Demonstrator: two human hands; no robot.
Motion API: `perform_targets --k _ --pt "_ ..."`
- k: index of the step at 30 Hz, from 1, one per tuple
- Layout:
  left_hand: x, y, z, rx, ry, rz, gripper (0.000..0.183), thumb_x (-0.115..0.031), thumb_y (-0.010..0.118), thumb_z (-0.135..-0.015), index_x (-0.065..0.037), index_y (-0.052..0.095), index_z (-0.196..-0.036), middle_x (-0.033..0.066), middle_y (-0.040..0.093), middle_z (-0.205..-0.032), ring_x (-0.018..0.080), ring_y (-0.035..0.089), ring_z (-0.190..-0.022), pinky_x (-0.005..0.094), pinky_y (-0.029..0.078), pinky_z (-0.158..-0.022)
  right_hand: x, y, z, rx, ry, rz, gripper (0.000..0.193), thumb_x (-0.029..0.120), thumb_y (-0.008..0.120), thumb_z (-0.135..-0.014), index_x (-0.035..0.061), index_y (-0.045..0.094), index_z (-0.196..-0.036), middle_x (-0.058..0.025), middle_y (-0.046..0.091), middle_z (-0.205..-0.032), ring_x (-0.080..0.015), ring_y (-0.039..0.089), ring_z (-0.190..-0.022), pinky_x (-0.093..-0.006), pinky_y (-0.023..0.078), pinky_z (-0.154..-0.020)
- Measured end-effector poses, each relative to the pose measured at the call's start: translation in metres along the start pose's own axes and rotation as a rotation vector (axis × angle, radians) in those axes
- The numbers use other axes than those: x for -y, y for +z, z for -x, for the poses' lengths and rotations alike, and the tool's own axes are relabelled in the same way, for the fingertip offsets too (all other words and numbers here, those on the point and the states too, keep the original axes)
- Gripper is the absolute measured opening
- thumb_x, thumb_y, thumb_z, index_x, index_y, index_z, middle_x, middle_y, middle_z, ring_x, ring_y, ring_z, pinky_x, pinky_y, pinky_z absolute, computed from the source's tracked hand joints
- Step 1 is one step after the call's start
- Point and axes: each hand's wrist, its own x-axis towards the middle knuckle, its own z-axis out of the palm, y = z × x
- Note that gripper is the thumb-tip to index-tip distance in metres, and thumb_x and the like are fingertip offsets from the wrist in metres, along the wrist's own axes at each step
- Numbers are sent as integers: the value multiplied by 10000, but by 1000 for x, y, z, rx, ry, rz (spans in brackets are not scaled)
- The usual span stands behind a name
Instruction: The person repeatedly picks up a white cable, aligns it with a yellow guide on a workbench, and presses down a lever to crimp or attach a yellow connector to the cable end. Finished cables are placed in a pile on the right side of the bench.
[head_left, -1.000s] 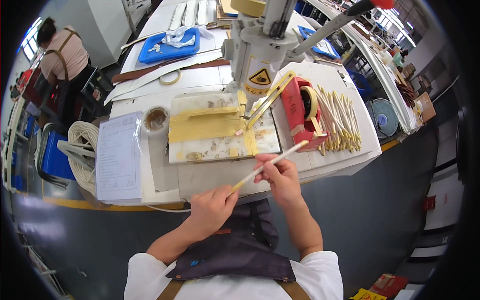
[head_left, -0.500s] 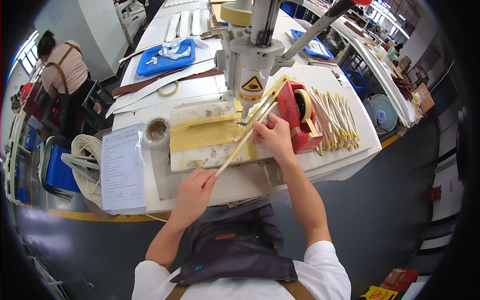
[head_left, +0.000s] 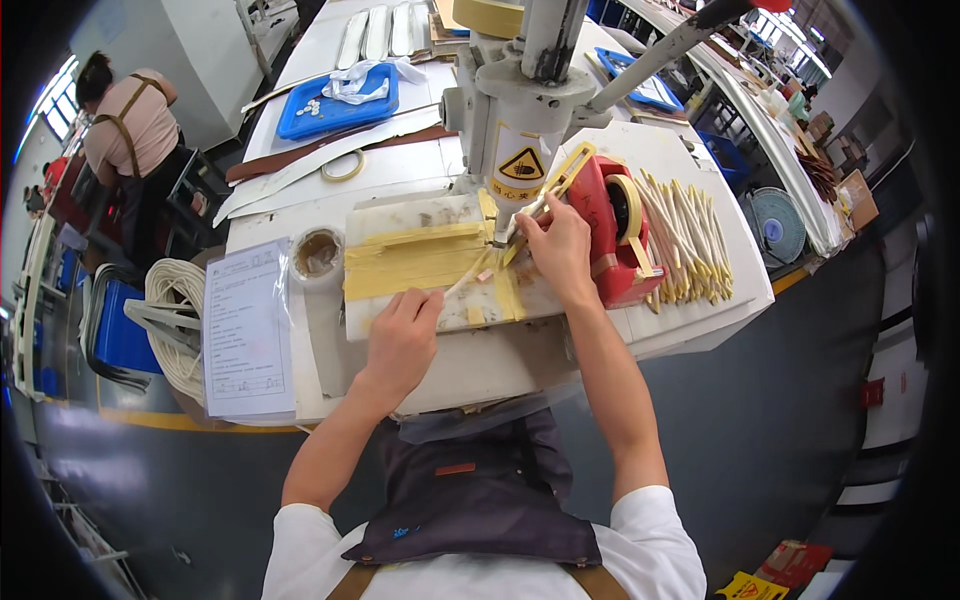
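Note:
My left hand is closed on one end of a thin white cord, low over a pale block covered with strips of yellow tape. The cord slants up to the tip of a grey hand press, which stands over the block's right part. Beyond the tip, my right hand pinches the white length close to the press; its fingers partly hide it. A red tape dispenser stands beside my right hand. A small pink piece lies on the block below the press tip.
Several white cords with yellow ends lie right of the dispenser. At left are a printed sheet, a tape roll and a coil of cord. A blue tray sits farther back. The press lever reaches up right.
Both hands have moved up and away from me, bringing the cord under the press tip. My left hand has risen from the table's near edge to the block.

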Motion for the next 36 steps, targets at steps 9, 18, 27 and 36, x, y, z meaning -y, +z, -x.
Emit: perform_targets --k 9,18,27,36 --pt "4 0 0 25 -138 130 201 -62 688 -925 -21 737 -1116 117 642 -892 295 636 -787 392 515 -696 9 -4 7 6 -30 95 415 255 765 -889 -12 701 -1200 -172 675 -819 -331 684 -755 -446 538 -730" --pt "1 -19 -19 242 -431 347 189 -101 675 -950 17 726 -1089 165 686 -864 301 650 -759 371 493 -680 11 -8 7 59 -5 72 413 228 737 -895 -23 686 -1219 -208 671 -900 -368 692 -822 -468 548 -768" --pt "0 1 -8 26 -3 108 193 -8 684 -858 26 701 -1047 128 646 -871 308 632 -791 396 514 -691 15 -13 9 14 -32 63 346 208 735 -912 -6 709 -1183 -164 671 -1001 -363 690 -889 -451 545 -801" --pt "5 2 -15 113 111 -96 221 -4 669 -832 29 660 -1050 106 573 -823 264 590 -778 383 497 -682 11 -6 11 0 -104 123 288 195 727 -913 19 730 -1140 -143 666 -1121 -337 691 -968 -440 550 -835"
